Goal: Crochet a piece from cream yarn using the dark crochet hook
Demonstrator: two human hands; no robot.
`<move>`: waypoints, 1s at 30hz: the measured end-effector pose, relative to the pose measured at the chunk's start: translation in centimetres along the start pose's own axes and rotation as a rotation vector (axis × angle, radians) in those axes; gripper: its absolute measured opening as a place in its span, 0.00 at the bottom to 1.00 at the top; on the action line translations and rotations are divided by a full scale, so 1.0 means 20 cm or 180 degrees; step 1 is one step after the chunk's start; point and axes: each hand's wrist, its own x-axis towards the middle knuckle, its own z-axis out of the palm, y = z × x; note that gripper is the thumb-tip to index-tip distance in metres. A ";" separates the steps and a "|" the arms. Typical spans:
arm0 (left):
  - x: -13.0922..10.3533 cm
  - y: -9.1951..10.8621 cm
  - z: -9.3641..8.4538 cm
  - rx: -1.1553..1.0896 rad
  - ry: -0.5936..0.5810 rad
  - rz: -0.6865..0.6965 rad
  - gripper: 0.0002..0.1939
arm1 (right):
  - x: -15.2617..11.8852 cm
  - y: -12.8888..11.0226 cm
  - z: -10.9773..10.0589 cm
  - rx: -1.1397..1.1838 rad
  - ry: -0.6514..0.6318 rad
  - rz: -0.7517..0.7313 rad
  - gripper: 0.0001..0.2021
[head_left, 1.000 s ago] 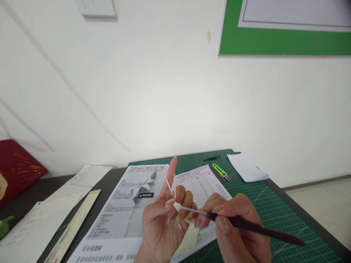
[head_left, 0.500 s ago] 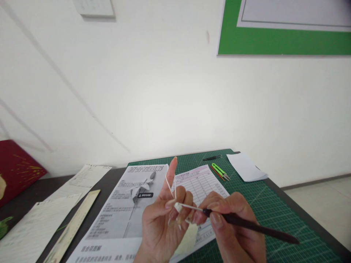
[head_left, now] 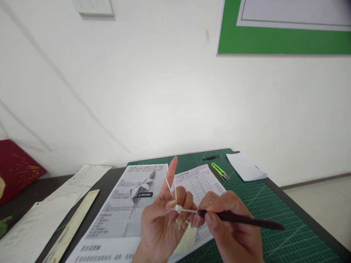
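Observation:
My left hand (head_left: 164,223) pinches a small piece of white crochet work (head_left: 178,208) between thumb and curled fingers, its index finger pointing up with white yarn (head_left: 175,188) looped round it. In my right hand (head_left: 233,223) is a crochet hook with a dark handle (head_left: 246,219), held like a pen. The hook's thin metal shaft points left, and its tip meets the white piece at my left fingertips. The exact stitch at the tip is too small to tell.
Under the hands lie a printed sheet with a flower picture (head_left: 117,219), a table form (head_left: 200,182) and a green cutting mat (head_left: 274,212). Green snips (head_left: 218,170), black tweezers (head_left: 211,157) and white paper (head_left: 245,167) lie beyond. At left are a ruler (head_left: 74,223) and handwritten sheets (head_left: 35,223).
My right hand and the hook have moved slightly left, with the handle's end dipping less far right. The hook's tip now sits deeper at the white piece. My left hand has hardly moved.

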 end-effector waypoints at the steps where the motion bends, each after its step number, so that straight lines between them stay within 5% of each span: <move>1: 0.00 0.00 0.00 0.0019 -0.0031 -0.0008 0.42 | 0.01 0.00 -0.01 0.0057 -0.0041 0.0117 0.02; 10: 0.01 -0.01 -0.02 0.0499 -0.0117 -0.0001 0.46 | 0.09 0.00 -0.04 0.0862 0.0255 0.1266 0.04; 30: 0.00 0.04 -0.01 0.0777 -0.0255 0.0023 0.47 | 0.11 -0.01 -0.03 0.1412 0.0029 0.1383 0.06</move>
